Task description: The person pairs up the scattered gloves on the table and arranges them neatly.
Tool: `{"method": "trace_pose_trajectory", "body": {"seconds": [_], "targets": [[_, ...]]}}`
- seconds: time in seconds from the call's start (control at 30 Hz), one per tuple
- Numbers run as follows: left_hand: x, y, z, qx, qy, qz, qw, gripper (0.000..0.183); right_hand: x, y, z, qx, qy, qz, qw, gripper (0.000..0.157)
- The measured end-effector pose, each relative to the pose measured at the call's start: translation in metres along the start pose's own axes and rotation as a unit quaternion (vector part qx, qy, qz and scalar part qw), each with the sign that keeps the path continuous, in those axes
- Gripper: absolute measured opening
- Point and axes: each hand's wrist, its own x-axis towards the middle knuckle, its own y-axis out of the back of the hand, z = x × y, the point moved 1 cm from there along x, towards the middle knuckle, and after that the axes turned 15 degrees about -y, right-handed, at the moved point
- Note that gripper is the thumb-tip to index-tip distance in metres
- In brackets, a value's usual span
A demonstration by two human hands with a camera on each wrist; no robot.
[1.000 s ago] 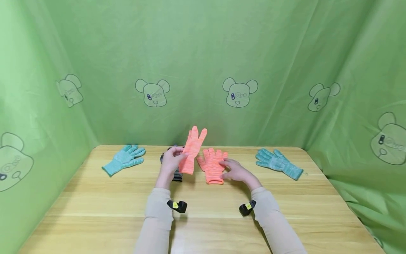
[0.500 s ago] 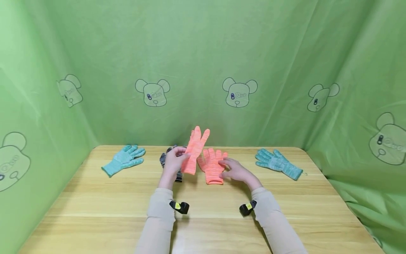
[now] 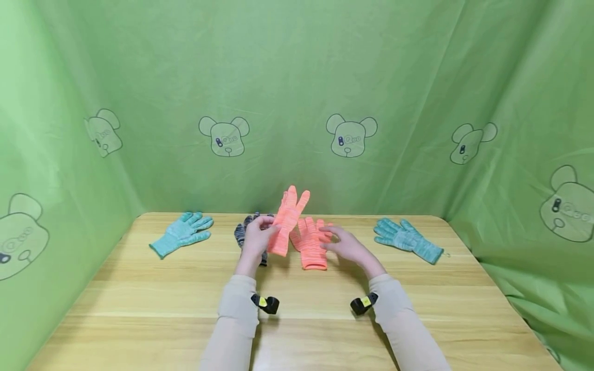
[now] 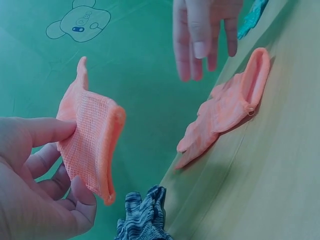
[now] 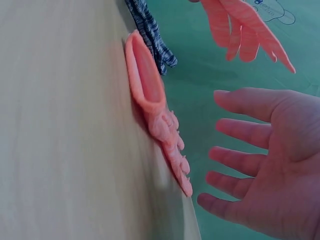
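My left hand (image 3: 258,238) pinches an orange knit glove (image 3: 285,224) between thumb and fingers, holding it up off the table with its fingers pointing upward. In the left wrist view the cuff of this held glove (image 4: 92,142) faces my palm side. A second orange glove (image 3: 313,245) lies on the table just right of it, its cuff toward me and gaping in the right wrist view. My right hand (image 3: 347,245) hovers over that glove's right side, fingers spread and holding nothing. A dark grey striped glove (image 3: 240,233) lies partly hidden behind my left hand.
A teal glove (image 3: 182,233) lies at the table's back left, and another teal glove (image 3: 408,239) at the back right. The wooden table (image 3: 306,335) meets green curtains (image 3: 287,77) with bear prints at its back and sides.
My left hand has shifted slightly right with the held orange glove, uncovering more of the grey striped glove. My right hand has risen slightly and stays near the lying orange glove.
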Motion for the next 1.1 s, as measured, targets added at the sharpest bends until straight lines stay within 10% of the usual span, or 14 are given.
{"method": "trace_pose_trajectory", "body": {"seconds": [1.1], "targets": [[-0.005, -0.016, -0.007, 0.035, -0.009, -0.004, 0.9993, 0.02, -0.013, 0.004, -0.029, 0.124, 0.054, 0.005, 0.991, 0.033]]}}
